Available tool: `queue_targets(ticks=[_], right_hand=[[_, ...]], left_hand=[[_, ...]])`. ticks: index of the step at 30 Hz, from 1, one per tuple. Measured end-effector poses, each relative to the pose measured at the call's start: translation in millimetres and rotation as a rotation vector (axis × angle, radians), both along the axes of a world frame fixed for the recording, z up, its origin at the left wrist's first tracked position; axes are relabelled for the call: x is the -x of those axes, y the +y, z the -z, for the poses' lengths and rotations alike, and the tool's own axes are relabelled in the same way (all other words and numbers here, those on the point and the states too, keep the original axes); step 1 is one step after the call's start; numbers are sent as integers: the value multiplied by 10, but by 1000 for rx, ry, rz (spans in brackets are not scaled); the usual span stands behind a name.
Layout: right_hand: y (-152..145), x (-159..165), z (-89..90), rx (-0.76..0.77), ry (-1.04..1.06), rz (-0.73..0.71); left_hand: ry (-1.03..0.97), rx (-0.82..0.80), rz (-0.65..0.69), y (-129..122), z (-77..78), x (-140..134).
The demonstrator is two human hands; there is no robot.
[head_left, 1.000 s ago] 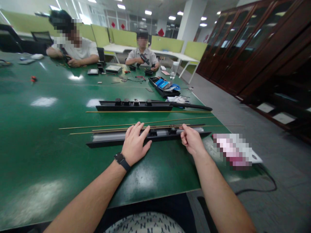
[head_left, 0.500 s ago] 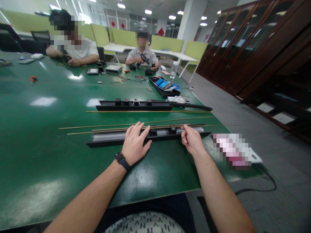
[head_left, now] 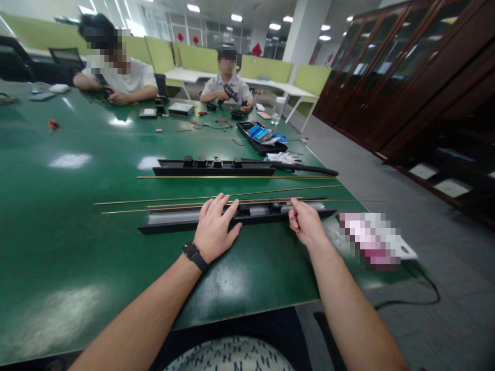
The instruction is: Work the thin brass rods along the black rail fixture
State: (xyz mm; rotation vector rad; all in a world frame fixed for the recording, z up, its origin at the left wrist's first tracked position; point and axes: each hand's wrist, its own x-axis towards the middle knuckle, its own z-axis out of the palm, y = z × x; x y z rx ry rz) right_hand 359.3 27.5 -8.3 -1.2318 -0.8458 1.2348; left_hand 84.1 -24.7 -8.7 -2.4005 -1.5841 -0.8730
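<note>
A black rail with a silvery inner strip [head_left: 174, 219] lies crosswise in front of me, with black blocks [head_left: 275, 207] in its channel. Across its left middle rests my left hand [head_left: 216, 226], palm down, fingers spread, wearing a watch. My right hand [head_left: 305, 221], at the rail's right part, pinches a thin brass-coloured rod [head_left: 124, 212] between thumb and forefinger. That rod runs along the rail and sticks out past both its ends; the fingers of my left hand hide part of it. Just behind lies another thin rod [head_left: 127, 202], slightly slanted.
Farther back lie a third rod [head_left: 174, 178] and a second black rail with several blocks [head_left: 212, 171]. Beyond are white gloves [head_left: 284, 158] and a black tray [head_left: 251, 143] of blue items. A pale box [head_left: 371, 239] stands right. Two people sit across the green table [head_left: 96, 283].
The brass-coloured rod in my right hand has slid slightly to the left along the rail. Both hands stay nearly in the same place.
</note>
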Motion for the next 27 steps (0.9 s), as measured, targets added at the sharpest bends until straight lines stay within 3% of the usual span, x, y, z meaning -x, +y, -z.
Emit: queue_targets(ticks=[27], right_hand=[[-3, 25, -34, 18, 2, 17]], left_hand=[[-6, 4, 7, 1, 14, 1]])
